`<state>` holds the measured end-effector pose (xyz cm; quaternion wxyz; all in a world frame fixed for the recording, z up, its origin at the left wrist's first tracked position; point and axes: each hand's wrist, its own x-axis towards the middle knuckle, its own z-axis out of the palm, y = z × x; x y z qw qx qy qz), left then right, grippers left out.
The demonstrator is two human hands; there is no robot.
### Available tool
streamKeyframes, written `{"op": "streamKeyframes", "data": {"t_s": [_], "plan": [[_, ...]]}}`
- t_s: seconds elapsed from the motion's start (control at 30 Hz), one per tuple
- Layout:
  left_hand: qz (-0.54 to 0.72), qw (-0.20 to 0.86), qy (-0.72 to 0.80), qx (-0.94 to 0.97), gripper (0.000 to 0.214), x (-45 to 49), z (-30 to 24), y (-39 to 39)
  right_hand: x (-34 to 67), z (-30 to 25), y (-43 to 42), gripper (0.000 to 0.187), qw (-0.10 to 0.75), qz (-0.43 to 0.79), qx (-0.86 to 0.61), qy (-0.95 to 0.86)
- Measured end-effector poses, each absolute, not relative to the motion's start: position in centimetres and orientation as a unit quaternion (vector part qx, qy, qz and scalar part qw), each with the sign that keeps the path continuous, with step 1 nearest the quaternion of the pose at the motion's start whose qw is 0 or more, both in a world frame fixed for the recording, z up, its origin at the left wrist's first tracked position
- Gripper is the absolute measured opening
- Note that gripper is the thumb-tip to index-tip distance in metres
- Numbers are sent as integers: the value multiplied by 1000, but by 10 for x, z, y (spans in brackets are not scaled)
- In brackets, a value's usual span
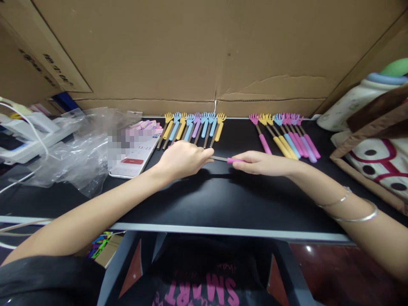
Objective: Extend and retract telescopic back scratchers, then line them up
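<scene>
Between my hands, a back scratcher with a metal rod [219, 158] and a pink handle [237, 161] lies level above the black tabletop. My left hand [186, 159] is closed round the rod's left end, and its fingers hide whatever is at that end. My right hand [258, 162] grips the pink handle from the right. Behind my left hand lies a row of yellow, blue and purple claw heads on dark rods, with handle sleeves [219, 131] beside them. To the right rest several back scratchers [287, 140] with pink, yellow, blue and purple handles fitted on their rods.
At the left are a phone [137, 155], crumpled clear plastic bags [79, 148] and a white power strip [28, 138] with cables. A cardboard wall [207, 51] closes off the back. A bottle [347, 102] and a fabric bag [366, 157] stand at the right.
</scene>
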<state>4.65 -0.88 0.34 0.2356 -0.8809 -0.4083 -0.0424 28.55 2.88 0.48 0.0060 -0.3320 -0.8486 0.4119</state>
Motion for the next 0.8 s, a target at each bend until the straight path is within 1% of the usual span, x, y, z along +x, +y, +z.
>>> {"op": "streamKeyframes", "data": {"t_s": [0.13, 0.3, 0.43, 0.57, 0.8], "plan": [[-28, 200, -431, -879, 33, 48, 0, -9, 283, 9, 24, 46, 24, 286, -357, -889], [-33, 163, -457, -874, 39, 47, -1, -8, 280, 9, 16, 38, 27, 62, -417, -906], [-27, 121, -466, -876, 42, 46, 1, -6, 280, 2, 15, 42, 37, -106, -413, -904], [-19, 66, -481, -874, 44, 47, 2, -7, 281, -1, 17, 47, 43, -191, -392, -899], [-40, -50, -482, -874, 45, 46, 7, -7, 278, 3, 12, 48, 82, -268, -374, -884]]}}
